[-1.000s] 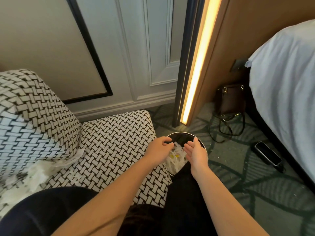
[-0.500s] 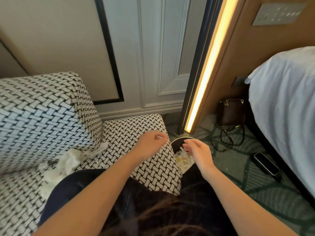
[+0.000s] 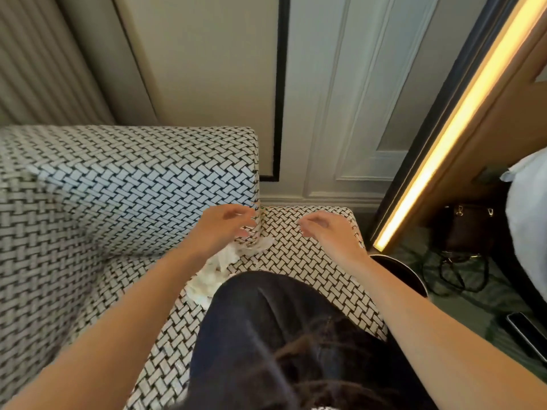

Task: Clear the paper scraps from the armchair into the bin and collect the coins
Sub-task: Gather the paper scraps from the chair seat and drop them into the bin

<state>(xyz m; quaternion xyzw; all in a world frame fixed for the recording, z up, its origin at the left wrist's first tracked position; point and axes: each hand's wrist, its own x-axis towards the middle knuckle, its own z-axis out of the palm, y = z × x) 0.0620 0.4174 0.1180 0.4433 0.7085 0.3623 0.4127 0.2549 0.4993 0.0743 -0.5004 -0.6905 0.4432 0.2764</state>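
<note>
Your left hand (image 3: pixel 222 229) and right hand (image 3: pixel 328 235) hover empty, fingers loosely spread, over the armchair (image 3: pixel 118 202). The paper scraps (image 3: pixel 216 270) bunch in the seat crease beneath your left hand. Scoop from both sides, then carry right to the bin (image 3: pixel 405 269). No coins show.

Black-and-white woven-pattern armchair (image 3: pixel 118 187): white crumpled paper scraps (image 3: pixel 216 270) heaped on seat against back cushion, dark-trousered leg (image 3: pixel 266 321) beside them. Green patterned carpet (image 3: pixel 473 306): round black bin (image 3: pixel 405 270) just beside armchair, brown leather handbag (image 3: pixel 467 229), dark flat phone (image 3: pixel 527 329).
</note>
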